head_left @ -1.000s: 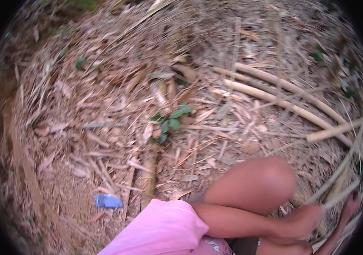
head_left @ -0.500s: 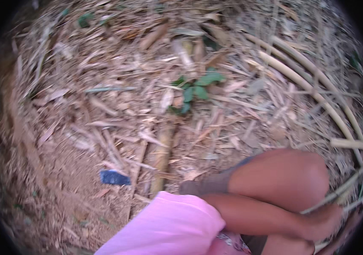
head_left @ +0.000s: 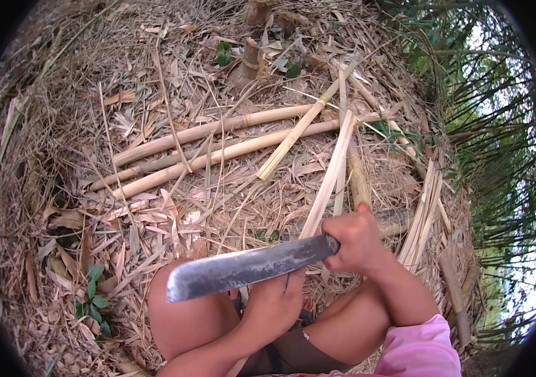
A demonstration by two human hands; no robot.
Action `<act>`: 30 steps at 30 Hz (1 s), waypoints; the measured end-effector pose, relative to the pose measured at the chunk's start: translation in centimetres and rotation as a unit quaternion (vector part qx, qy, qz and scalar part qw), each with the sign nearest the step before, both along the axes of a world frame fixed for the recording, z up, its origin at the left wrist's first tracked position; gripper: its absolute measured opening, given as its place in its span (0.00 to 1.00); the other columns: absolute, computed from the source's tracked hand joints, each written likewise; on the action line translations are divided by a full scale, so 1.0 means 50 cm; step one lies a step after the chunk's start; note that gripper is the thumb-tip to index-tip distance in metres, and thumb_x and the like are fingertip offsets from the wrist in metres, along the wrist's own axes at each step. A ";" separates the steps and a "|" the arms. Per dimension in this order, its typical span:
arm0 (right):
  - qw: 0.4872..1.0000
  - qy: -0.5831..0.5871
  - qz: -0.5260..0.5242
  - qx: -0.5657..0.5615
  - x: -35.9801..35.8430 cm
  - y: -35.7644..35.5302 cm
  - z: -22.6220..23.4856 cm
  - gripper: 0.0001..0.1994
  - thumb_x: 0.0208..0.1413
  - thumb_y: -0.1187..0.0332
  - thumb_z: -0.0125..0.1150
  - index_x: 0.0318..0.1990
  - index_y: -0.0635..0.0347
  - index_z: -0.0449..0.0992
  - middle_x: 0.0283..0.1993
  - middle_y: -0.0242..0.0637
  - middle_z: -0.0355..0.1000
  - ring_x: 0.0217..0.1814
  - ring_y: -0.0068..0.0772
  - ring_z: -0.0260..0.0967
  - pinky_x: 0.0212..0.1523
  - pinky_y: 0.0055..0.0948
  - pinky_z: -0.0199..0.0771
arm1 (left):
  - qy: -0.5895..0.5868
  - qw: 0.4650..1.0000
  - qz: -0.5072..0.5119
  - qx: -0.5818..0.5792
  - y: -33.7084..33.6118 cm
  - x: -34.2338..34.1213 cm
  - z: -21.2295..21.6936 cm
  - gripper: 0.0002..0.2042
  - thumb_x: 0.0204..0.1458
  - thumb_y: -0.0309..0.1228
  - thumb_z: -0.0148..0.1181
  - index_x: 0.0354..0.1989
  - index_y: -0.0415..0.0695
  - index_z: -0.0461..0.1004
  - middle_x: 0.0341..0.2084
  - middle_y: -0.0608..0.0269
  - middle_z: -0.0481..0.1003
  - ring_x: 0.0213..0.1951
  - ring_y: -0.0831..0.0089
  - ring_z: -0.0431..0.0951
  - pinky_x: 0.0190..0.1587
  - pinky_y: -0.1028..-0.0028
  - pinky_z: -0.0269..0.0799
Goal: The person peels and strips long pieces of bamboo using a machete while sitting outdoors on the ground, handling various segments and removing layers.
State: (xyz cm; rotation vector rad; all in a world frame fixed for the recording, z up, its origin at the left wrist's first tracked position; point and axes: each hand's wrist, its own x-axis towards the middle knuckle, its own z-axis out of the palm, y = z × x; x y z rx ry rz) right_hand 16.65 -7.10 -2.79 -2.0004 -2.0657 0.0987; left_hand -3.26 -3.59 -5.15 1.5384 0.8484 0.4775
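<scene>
My right hand [head_left: 357, 242] is closed round the handle of a machete [head_left: 243, 269]. Its wide, worn blade points left across my lap, with the tip over my left knee. Below the blade is my left hand [head_left: 275, 300], partly covered by it, closed on the lower end of a pale split bamboo strip [head_left: 331, 173]. From there the strip slants up and away, and the blade crosses in front of its lower end. The exact grip of the left fingers is hidden.
Several bamboo poles [head_left: 218, 156] lie across the ground ahead. At right is a bundle of split bamboo strips [head_left: 424, 210]. Beyond stand cut stumps [head_left: 251, 58]. Dry leaves and a small green plant [head_left: 94, 301] lie left of my bent legs; bamboo thicket [head_left: 494, 119] rises at far right.
The view has swung from the ground and my pink sleeve to my lap and the bamboo. Both hands, the machete and the held strip now show; none of them was visible before.
</scene>
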 end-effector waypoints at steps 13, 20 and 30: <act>0.929 0.188 -0.320 0.015 0.170 -0.020 -0.024 0.09 0.46 0.65 0.58 0.29 0.60 0.81 0.18 0.44 0.74 0.18 0.37 0.72 0.24 0.33 0.71 | 0.008 0.976 -0.045 -0.213 -0.025 -0.011 0.022 0.20 0.68 0.44 0.43 0.23 0.48 0.62 0.13 0.74 0.59 0.14 0.85 0.55 0.15 0.79 0.50; 0.942 0.057 -0.257 -0.207 0.080 0.020 -0.017 0.14 0.44 0.56 0.63 0.27 0.58 0.81 0.26 0.47 0.77 0.31 0.55 0.77 0.36 0.47 0.77 | 0.003 0.936 -0.041 -0.349 -0.017 -0.001 0.062 0.20 0.67 0.48 0.43 0.27 0.48 0.61 0.13 0.74 0.55 0.13 0.85 0.52 0.14 0.80 0.45; 0.368 0.888 -0.270 -0.064 0.044 0.053 0.017 0.23 0.58 0.48 0.60 0.38 0.65 0.74 0.14 0.21 0.52 0.12 0.18 0.51 0.18 0.24 0.58 | 0.044 0.966 0.002 -0.256 -0.015 0.014 0.089 0.22 0.68 0.48 0.37 0.36 0.41 0.67 0.15 0.68 0.64 0.12 0.84 0.57 0.14 0.81 0.49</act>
